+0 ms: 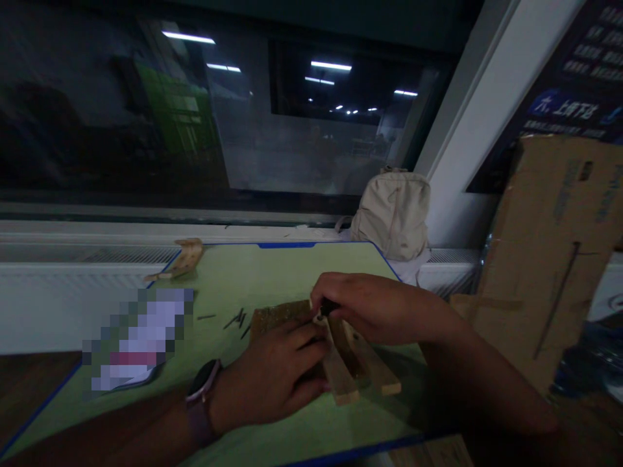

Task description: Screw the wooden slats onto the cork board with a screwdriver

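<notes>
So the right hand point(377, 308) has fingers pinching some small dark thing point(328, 306) at the wooden piece point(341, 379) on the desk point(292, 266). Left hand's point(270, 370) fingers drape there, can't tell if gripping; if the wood rocks, they might get jabbed.
</notes>
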Available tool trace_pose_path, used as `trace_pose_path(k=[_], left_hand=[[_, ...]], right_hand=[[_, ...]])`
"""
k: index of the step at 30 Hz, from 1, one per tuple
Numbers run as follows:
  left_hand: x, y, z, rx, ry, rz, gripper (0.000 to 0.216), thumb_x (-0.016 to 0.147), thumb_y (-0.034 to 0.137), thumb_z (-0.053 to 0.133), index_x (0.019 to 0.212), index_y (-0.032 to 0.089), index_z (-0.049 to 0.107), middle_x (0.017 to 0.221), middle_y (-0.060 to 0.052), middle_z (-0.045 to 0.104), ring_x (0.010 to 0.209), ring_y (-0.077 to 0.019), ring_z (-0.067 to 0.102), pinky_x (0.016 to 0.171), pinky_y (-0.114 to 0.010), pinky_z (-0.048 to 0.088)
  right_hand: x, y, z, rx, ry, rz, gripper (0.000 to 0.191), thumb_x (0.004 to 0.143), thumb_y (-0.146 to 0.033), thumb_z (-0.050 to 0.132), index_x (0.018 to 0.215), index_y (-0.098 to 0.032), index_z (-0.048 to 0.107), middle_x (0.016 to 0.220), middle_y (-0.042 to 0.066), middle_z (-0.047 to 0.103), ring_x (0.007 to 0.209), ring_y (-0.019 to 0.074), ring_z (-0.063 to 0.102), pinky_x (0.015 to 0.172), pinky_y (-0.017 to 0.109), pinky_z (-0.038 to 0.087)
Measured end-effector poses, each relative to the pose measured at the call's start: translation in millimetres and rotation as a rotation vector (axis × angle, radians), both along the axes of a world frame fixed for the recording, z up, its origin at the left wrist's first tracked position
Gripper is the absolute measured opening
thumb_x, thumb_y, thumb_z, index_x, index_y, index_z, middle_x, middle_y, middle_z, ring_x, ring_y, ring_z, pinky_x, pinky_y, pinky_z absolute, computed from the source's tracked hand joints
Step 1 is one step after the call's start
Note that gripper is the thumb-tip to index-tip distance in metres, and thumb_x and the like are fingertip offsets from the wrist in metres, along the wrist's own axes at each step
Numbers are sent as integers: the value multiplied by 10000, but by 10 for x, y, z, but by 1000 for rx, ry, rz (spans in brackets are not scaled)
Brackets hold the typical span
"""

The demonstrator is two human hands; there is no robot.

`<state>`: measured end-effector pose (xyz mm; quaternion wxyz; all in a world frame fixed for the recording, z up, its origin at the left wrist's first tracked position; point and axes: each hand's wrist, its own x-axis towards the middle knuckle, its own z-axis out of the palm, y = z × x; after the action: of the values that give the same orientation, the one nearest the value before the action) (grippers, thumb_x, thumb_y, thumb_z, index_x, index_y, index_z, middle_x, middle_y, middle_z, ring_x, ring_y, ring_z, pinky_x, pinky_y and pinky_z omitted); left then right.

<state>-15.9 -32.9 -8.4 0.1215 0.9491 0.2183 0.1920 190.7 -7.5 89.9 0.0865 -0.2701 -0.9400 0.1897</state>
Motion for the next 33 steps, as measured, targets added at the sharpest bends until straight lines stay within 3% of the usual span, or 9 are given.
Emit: trace_pose_path(k=[4,7,10,13,16,21,25,33], left_hand=[[-3,-6,11,-1,-5,-8,262,942,302,567,1160,157,571,1260,-106,574,1224,-277,488,1087,-436,384],[0,-12,23,-16,4,-3,249,940,294,564,1157,171,573,1237,-93,584,1194,-274,506,1066,-439,404],[7,-11,27,-19,19,5,251,938,288,557,1163,176,571,1217,-91,591,1149,-279,532,1033,-454,430],[11,-3,12,-9,29,14,261,937,280,556,1174,172,567,1223,-98,586,1149,-282,535,1023,-456,438],[11,3,-12,6,33,26,279,937,286,562,1190,169,562,1260,-105,571,1173,-291,525,1027,-460,439],[7,-5,-24,30,29,29,311,933,283,571,1224,177,546,1281,-99,569,1173,-288,529,1012,-456,458],[9,-13,-22,22,18,28,289,940,285,564,1211,185,558,1270,-89,580,1159,-283,542,990,-457,480],[16,-3,-56,52,-32,37,256,933,271,556,1170,178,585,1233,-91,604,1156,-283,551,985,-453,479]], right_hand=[[-13,63,-21,108,25,-42,172,887,-132,558,1051,-176,537,994,57,645,861,172,584,733,265,413],[-22,142,-66,263,-11,-162,79,877,-224,626,922,-174,584,845,32,661,757,163,575,646,250,349],[-33,173,-89,352,-71,-259,172,873,-339,654,852,-172,618,694,16,644,666,156,563,582,247,284],[-49,116,-70,398,-163,-330,233,871,-408,651,851,-177,632,670,30,660,639,173,583,553,260,250],[-51,20,-24,370,-206,-324,244,884,-418,627,933,-180,613,783,59,701,699,202,621,563,270,284],[-10,-15,12,162,-46,-175,232,898,-129,535,1127,-165,549,1141,108,640,969,203,624,784,289,443],[-10,50,-11,154,64,-139,285,878,-80,543,1154,-147,553,1106,104,652,1018,204,607,866,313,453],[-40,90,-28,234,65,-136,129,884,-122,585,1000,-156,630,969,74,685,873,177,624,753,273,432]])
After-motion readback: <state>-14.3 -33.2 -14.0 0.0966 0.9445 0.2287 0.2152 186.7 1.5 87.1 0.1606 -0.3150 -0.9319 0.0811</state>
